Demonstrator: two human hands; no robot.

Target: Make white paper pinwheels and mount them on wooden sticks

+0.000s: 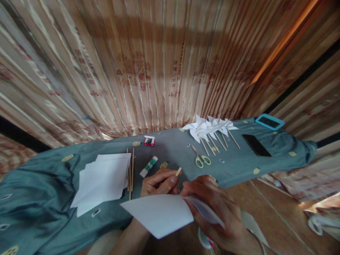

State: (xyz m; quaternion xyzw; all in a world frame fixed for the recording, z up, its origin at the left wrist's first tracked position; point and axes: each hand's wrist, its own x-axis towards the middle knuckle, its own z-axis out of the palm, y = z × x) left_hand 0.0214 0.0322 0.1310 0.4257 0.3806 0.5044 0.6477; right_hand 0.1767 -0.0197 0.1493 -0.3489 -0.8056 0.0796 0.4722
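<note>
My left hand [159, 182] is closed around a wooden stick [179, 171], whose end pokes out between thumb and fingers. Close beside it, my right hand [212, 205] is closed on a bent sheet of white paper [162, 214] that curves across in front of both wrists. Whether the stick touches the paper is hidden by the fingers. Just beyond my left hand lies a glue stick [148, 166] with a green and white label. Green-handled scissors [202, 160] rest on the cloth past my right hand.
A stack of white paper [102, 182] and loose wooden sticks [132, 170] lie at left. A small red box [149, 141] sits near the curtain [159, 71]. Several paper pinwheels [209, 127] on sticks, a black phone [256, 145] and a blue-framed device [269, 122] lie at right.
</note>
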